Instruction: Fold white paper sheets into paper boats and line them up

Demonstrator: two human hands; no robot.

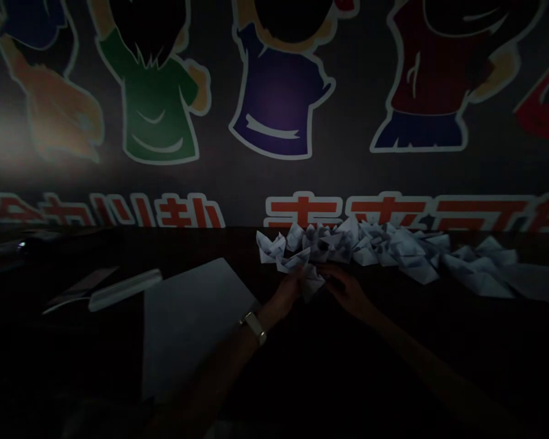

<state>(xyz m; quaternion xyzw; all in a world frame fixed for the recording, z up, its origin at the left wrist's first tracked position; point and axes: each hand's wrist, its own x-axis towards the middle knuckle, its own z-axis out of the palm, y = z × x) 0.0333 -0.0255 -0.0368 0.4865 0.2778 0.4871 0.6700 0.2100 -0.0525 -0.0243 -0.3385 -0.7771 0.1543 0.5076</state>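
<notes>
The room is dim. My left hand, with a pale-strapped wristwatch on its wrist, and my right hand meet at the table's middle. Between them they hold a folded white paper piece, probably a small paper boat, though its shape is partly hidden by my fingers. Just beyond my hands, a long heap of folded white paper boats runs to the right. The nearest boats almost touch my fingertips.
A large flat sheet of pale paper lies left of my left forearm. Further left are a white rolled or boxed strip and a thin flat item. The dark table ends at a wall with cartoon figures and red lettering.
</notes>
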